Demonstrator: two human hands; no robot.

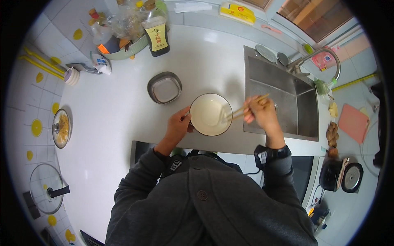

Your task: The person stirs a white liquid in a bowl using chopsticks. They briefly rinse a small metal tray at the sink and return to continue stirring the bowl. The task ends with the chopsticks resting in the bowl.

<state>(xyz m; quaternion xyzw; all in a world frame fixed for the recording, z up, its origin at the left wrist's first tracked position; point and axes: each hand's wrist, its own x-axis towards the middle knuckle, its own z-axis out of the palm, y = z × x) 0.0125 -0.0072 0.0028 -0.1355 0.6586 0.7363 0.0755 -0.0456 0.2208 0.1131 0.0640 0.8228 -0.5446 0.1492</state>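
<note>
A round white bowl with a dark rim (210, 114) stands near the counter's front edge, with something pale inside that I cannot make out clearly. My left hand (179, 123) grips the bowl's left side by its rim. In my right hand (261, 111) is a pair of wooden chopsticks (238, 113), slightly blurred, their tips inside the bowl at its right side. Behind and left of the bowl sits a squarish metal container (164, 87), which neither hand touches.
A steel sink (281, 92) with a faucet (335, 66) lies at the right. Back left are a dark sauce bottle (156, 35) and a green tray (135, 47) of bottles and bags. A glass-lidded dish (62, 128) stands far left; a rice cooker (331, 175) is at lower right.
</note>
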